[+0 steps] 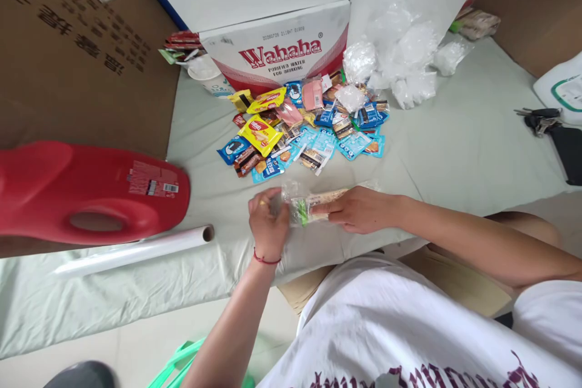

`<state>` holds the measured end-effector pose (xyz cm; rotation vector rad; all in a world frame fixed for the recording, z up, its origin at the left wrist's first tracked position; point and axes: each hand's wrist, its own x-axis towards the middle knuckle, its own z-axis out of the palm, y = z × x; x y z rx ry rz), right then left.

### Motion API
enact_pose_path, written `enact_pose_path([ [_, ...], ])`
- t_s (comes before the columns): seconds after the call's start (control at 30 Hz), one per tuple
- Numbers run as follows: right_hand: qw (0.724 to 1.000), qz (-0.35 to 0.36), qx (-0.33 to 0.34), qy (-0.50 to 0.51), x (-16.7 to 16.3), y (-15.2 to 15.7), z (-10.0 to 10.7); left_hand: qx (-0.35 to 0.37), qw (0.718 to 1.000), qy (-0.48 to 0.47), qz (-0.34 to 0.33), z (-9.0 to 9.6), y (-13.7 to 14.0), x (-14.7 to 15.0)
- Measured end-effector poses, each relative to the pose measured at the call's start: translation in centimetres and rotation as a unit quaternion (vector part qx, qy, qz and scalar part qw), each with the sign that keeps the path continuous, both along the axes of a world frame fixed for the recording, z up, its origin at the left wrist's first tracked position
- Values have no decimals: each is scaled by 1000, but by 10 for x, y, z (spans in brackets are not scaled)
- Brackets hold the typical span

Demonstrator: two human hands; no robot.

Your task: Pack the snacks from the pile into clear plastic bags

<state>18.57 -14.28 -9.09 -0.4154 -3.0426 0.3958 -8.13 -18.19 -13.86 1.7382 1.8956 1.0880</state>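
Where the near edge of the cloth-covered surface (409, 157) is reached by two bare hands, a clear packet (301, 211) with green and pale tan contents is placed between them, lying lengthwise. Left hand (268, 224): palm down, fingers bent, set against the packet's left end; a small gap is shown beside the thumb, and whether the film is pinched cannot be told. A red cord bracelet (266, 259) is worn at the wrist. Right hand (364, 209): laid over the packet's right part, one digit extended along the wrapping, the underside hidden; contact is shown, but whether the grip is clamped cannot be told.

Beyond the hands: wrapped snacks (291, 127), assorted, heaped in yellow, blue, pink and brown wrappers. Behind the heap: one printed white carton (282, 51). To its right: crumpled clear plastic (404, 54), piled. At far left: one red jug (91, 194), laid near a white roll (140, 251).
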Motion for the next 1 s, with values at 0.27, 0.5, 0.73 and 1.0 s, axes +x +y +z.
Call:
enact_pose_path([
  [0.27, 1000, 18, 5, -24, -6, 4, 1, -103, 950, -186, -230, 4, 54, -17],
  [0.5, 1000, 6, -14, -12, -7, 8, -3, -80, 944, -226, -226, 15, 37, -68],
  [0.73, 1000, 15, -12, -10, -9, 8, -2, -19, 950, -295, -104, 11, 11, -102],
  [1.0, 999, 18, -39, -19, -2, 1, 4, -141, 958, 75, -240, 15, 38, -30],
])
